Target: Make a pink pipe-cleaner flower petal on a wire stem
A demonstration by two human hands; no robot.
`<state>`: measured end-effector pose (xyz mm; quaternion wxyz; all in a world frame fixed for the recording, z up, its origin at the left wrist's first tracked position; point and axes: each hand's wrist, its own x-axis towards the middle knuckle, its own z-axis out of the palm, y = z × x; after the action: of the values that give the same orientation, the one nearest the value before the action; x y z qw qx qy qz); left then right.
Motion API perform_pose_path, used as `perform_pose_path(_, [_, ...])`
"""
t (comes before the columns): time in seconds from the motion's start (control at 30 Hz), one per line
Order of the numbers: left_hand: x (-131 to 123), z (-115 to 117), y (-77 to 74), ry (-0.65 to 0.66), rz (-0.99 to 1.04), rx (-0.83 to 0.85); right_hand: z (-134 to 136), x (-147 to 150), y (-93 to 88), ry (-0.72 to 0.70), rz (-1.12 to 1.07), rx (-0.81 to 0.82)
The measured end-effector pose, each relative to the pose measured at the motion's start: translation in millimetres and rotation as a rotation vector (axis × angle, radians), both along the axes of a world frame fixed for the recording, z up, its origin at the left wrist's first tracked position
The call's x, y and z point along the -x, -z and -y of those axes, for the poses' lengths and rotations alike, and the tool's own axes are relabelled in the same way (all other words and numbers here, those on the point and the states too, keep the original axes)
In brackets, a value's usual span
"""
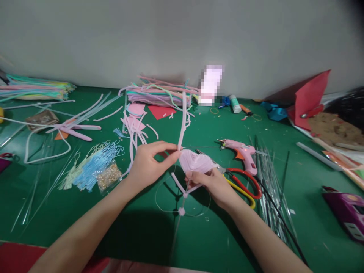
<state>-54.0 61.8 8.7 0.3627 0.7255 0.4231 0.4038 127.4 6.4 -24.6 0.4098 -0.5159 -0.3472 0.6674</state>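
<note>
Between the thumb and fingertips of my left hand [150, 161] is a pink pipe cleaner [183, 117], its long free end standing upward. My right hand [212, 184] is closed on a pink pipe-cleaner shape [195, 161] made of tightly packed strands. Just below that hand is a V of pink pipe cleaner joined to a thin wire loop [156, 203] and a small pink knob [181, 211]; the fingers hide how these connect to the shape. Scissors with red and yellow handles [246, 182] lie right beside my right hand.
A pink glue gun [241, 151] lies behind the scissors. Thin clear and black sticks [273, 201] spread at the right, near a purple device [345, 212]. Blue tassels [95, 167] and a bag of gold beads [109, 176] lie left. Bundled pipe cleaners [159, 94] line the wall.
</note>
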Motion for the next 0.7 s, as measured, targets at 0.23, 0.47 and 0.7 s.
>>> perform_pose_path(0.23, [4,-16,0.2,0.074,0.369,1.017,0,-3,-0.9,-0.007,-0.016,-0.044])
perform_pose_path(0.47, [8,-18,8.3,0.193,0.394,1.18,0,-5,-0.5,-0.031,-0.011,-0.059])
perform_pose_path(0.7, [9,-17,5.0,0.194,0.459,1.19,0,-8,-3.7,-0.028,0.035,-0.065])
